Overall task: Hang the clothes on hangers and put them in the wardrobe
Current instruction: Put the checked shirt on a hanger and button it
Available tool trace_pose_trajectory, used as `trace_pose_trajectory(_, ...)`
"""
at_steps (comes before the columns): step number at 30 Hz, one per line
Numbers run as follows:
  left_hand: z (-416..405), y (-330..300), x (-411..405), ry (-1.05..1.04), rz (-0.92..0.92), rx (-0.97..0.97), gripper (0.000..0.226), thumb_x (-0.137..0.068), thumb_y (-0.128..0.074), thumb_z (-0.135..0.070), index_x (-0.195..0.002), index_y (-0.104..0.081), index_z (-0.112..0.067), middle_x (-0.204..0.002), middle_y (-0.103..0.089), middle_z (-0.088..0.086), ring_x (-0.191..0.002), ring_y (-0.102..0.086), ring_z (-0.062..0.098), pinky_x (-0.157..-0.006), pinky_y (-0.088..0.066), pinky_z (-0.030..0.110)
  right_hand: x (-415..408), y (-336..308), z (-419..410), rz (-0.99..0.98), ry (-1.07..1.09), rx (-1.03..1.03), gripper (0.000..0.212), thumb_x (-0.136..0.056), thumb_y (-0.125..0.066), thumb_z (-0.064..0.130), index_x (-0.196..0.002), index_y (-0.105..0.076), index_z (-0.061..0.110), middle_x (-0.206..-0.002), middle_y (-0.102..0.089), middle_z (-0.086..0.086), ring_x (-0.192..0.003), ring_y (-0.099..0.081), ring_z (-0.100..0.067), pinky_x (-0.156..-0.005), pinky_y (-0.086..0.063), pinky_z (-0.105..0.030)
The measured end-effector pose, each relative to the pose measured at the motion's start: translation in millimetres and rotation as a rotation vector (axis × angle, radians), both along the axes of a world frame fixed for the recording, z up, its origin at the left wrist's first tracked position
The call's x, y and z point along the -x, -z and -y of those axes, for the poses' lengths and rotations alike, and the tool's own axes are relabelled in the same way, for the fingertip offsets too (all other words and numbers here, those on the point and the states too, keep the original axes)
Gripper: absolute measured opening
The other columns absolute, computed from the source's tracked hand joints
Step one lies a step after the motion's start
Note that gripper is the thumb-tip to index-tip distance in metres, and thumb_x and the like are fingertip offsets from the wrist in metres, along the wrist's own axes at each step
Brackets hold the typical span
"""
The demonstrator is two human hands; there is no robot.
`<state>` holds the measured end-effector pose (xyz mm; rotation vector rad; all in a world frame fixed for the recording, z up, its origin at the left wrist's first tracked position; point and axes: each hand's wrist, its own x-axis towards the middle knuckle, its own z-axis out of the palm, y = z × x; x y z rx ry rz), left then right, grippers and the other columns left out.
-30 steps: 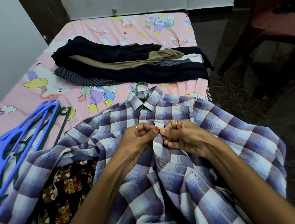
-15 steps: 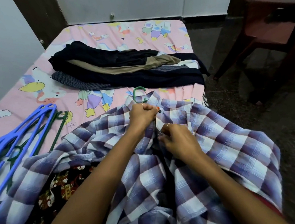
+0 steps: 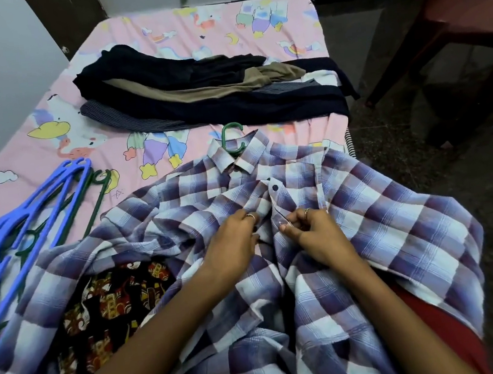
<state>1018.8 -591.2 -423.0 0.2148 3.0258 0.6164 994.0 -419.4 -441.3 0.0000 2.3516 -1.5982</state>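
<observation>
Checked shirt [image 3: 365,203] lies flat at the bed's [image 3: 189,32] six o'clock edge, hanger hook [image 3: 230,136] poking from its collar at twelve. Left hand [image 3: 233,241] and right hand [image 3: 313,234] each pinch a front edge, probably to button it so it stays on.

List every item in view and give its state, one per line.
Plaid shirt: spread on the bed, on a hanger, one dark button fastened.
Green hanger: inside the shirt, hook out at the collar.
Left hand: pinches the placket.
Right hand: pinches the placket.
Spare hangers: lying loose.
Dark clothes: folded, stacked.
Printed garment: partly under the shirt.
</observation>
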Motion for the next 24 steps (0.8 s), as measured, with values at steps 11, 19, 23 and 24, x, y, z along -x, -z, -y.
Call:
trace_pose_trajectory(11, -1, 18, 9, -0.069, -0.018, 0.021, 0.009, -0.093, -0.057, -0.013, -0.098, -0.062, -0.008, -0.104, -0.057, 0.003, -0.09, -0.059, 0.023, -0.072, -0.048, 0.033, 2, 2, 1, 0.077, 0.003, -0.082, 0.017, -0.085, -0.07, 0.018, -0.071, -0.061, 0.016, -0.06, -0.057, 0.004, -0.052, -0.046, -0.008, -0.06, -0.04, -0.026)
trace_pose_trajectory(19, 1, 0, 1, -0.14, -0.02, -0.16, 0.006, -0.091, -0.06, -0.015, -0.093, -0.062, -0.01, -0.083, -0.063, 0.004, -0.075, -0.06, 0.022, -0.072, -0.052, 0.038, -5, -14, -4, 0.074, 0.037, 0.115, 0.016, -0.085, -0.071, 0.01, -0.073, -0.061, 0.016, -0.064, -0.054, 0.005, -0.059, -0.048, -0.006, -0.06, -0.04, -0.02)
trace_pose_trajectory(23, -7, -23, -13, -0.185, -0.02, -0.391, 0.005, -0.085, -0.067, -0.009, -0.087, -0.065, -0.012, -0.072, -0.063, 0.0, -0.064, -0.058, 0.015, -0.065, -0.051, 0.022, -14, -27, -1, -0.001, 0.08, 0.117, 0.013, -0.082, -0.071, 0.008, -0.075, -0.062, 0.012, -0.063, -0.056, 0.004, -0.057, -0.049, -0.006, -0.059, -0.041, -0.02)
trace_pose_trajectory(24, -10, -27, -16, -0.201, -0.02, -0.441, 0.006, -0.084, -0.069, -0.008, -0.088, -0.067, -0.012, -0.073, -0.064, 0.0, -0.065, -0.058, 0.013, -0.064, -0.05, 0.019, -17, -31, 1, -0.042, 0.091, 0.092, 0.014, -0.081, -0.071, 0.009, -0.074, -0.061, 0.014, -0.062, -0.056, 0.005, -0.056, -0.048, -0.005, -0.058, -0.041, -0.02)
